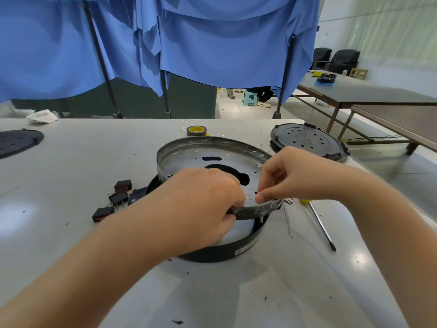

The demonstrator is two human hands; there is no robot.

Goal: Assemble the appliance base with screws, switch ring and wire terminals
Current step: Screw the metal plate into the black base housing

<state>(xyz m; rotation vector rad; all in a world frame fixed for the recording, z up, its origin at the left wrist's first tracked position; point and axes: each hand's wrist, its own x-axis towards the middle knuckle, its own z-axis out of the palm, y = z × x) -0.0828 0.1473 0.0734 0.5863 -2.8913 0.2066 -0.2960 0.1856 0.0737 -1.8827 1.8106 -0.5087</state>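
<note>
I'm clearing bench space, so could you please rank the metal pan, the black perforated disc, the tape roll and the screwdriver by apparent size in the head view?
1. Metal pan
2. Black perforated disc, though it lies farther off, so the true gap is unsure
3. Screwdriver
4. Tape roll

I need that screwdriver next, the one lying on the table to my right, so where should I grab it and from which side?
Grip the screwdriver by its yellow handle end, which lies at the far end just beyond your right hand. Come from above and the right: the thin shaft lies flat with its tip pointing toward you, offering little to hold.
</note>
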